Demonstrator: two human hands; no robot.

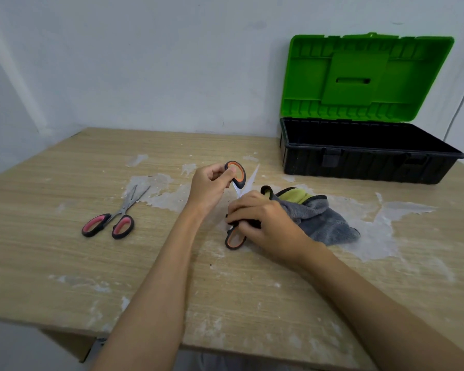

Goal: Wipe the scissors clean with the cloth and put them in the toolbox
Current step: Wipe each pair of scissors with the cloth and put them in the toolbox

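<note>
Orange-and-black-handled scissors are spread open at the table's centre. My left hand grips their upper handle loop. My right hand clutches a fold of the grey and yellow-green cloth around one blade, near the lower handle loop, which shows beneath my fingers. The other blade points up and to the right. The toolbox, black with a green lid, stands open at the back right, and its inside looks dark and bare.
A second pair of scissors, pink and black handled, lies slightly open on the table's left. The wooden table is blotched with white patches. A wall rises right behind the table. The table's front edge runs just below my forearms.
</note>
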